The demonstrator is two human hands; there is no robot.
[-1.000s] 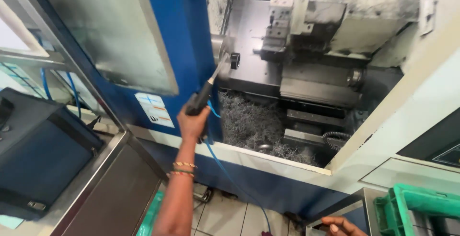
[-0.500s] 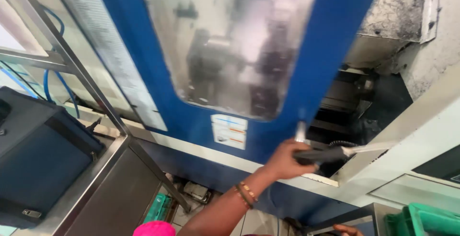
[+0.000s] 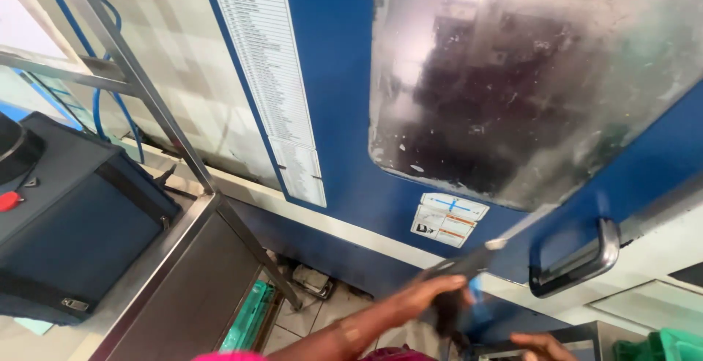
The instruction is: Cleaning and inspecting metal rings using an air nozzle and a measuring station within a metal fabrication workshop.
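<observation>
My left hand (image 3: pixel 430 293) grips the black handle of an air blow gun (image 3: pixel 469 262), its thin metal nozzle pointing up and right toward the door. A blue hose (image 3: pixel 476 310) hangs below the gun, blurred. The machine's blue sliding door (image 3: pixel 344 127) fills the view, with a smeared, cloudy window (image 3: pixel 527 75). Its metal pull handle (image 3: pixel 578 258) is just right of the gun's tip. Only part of my right hand (image 3: pixel 538 345) shows at the bottom edge, below the gun, and its grip is unclear.
A black case (image 3: pixel 73 236) lies on a steel table (image 3: pixel 183 288) at the left. A green crate (image 3: pixel 666 346) sits at the bottom right and a green object (image 3: pixel 249 317) lies on the tiled floor. A printed chart (image 3: pixel 271 75) is stuck beside the door.
The blue door has slid right and now covers the machine's opening. My left hand with the blow gun has dropped lower and sits left of the door handle.
</observation>
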